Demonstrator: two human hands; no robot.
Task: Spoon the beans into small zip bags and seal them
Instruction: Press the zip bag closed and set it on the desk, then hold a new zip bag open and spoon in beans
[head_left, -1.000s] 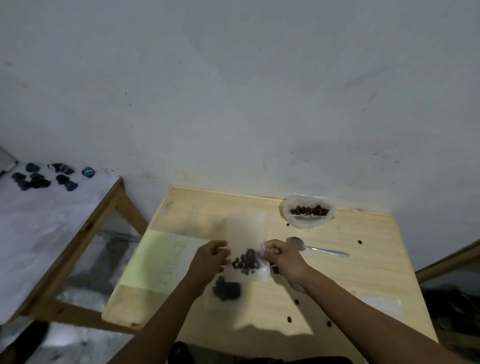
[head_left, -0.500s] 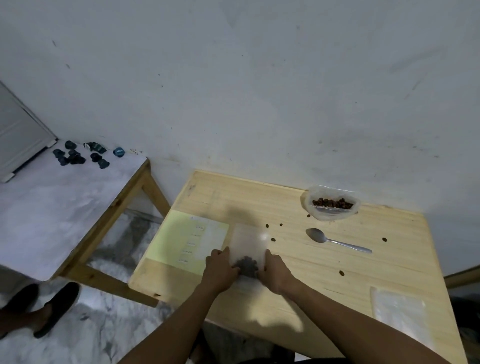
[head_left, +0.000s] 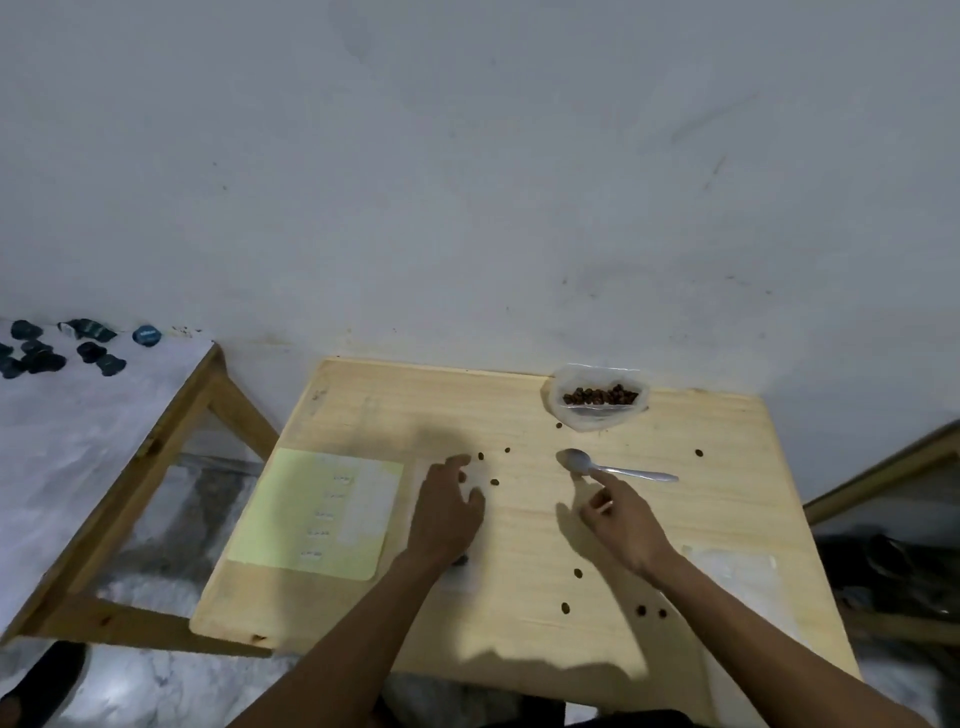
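My left hand (head_left: 447, 512) lies flat with fingers spread on a small clear zip bag (head_left: 464, 581) on the wooden table (head_left: 519, 639). The hand covers most of the bag, and a few dark beans (head_left: 460, 560) show at my wrist. My right hand (head_left: 621, 522) hovers just below the spoon (head_left: 618, 470), index finger stretched toward its bowl, the other fingers loosely curled, holding nothing. An open plastic bag of brown beans (head_left: 597, 399) stands at the table's back edge.
Several loose beans (head_left: 577, 573) are scattered over the tabletop. A pale yellow-green sheet (head_left: 317, 514) lies on the left of the table. Flat clear zip bags (head_left: 732, 569) lie at the right. A second table (head_left: 78, 447) with dark small pieces stands to the left.
The bean-filled bag, held up in both hands, was laid on the table and pressed. My right hand has since left it and moved right toward the spoon; my left hand stays on it.
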